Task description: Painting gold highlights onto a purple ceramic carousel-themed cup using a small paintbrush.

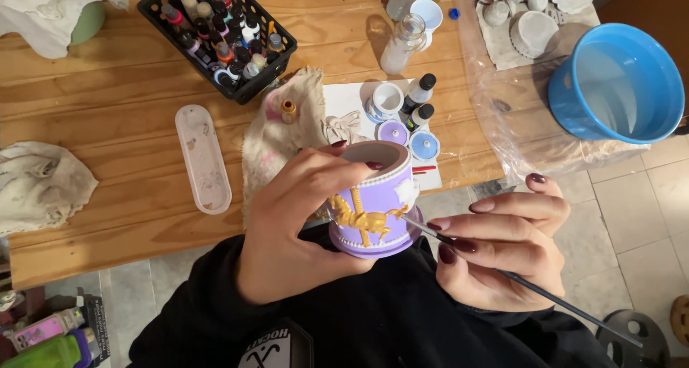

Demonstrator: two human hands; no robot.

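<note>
My left hand [298, 221] grips a lilac ceramic pot [377, 196] by its rim and side, held over my lap at the table's near edge. A gold horse in relief [362, 221] decorates the pot's front. My right hand [502, 246] pinches a thin dark paintbrush [545, 296], whose tip touches the pot just right of the horse. Both hands have dark red nails.
On the wooden table [115, 117] stand a black basket of small paint bottles [219, 34], a white oval tray [203, 158], stained rags [287, 127], paint pots and lids on white paper [402, 113], a glass bottle [403, 45] and a blue tub [617, 81] on plastic sheet.
</note>
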